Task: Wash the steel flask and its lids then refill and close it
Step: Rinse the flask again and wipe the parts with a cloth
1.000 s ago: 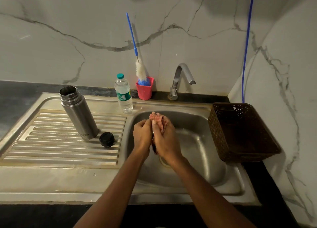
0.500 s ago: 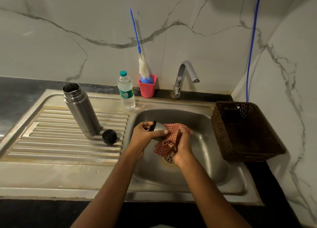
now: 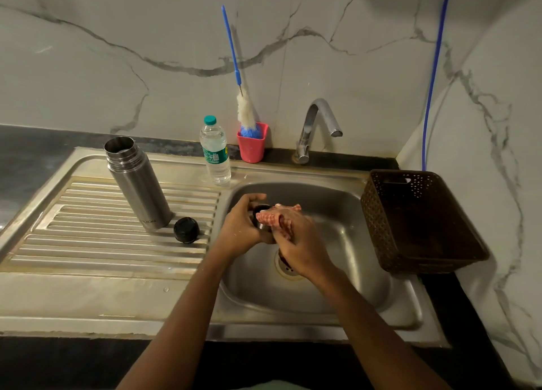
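Our left hand (image 3: 240, 230) grips the steel cup lid (image 3: 255, 213); our right hand (image 3: 303, 244) clutches a red checked cloth (image 3: 271, 218) against it.

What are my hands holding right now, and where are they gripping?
The left hand grips the steel lid around its side; the right hand holds the checked cloth bunched against the lid.

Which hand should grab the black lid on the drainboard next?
Probably the left hand, once it sets down the steel cap: the black lid lies nearer it; the right hand, gripping the cloth, is farther.
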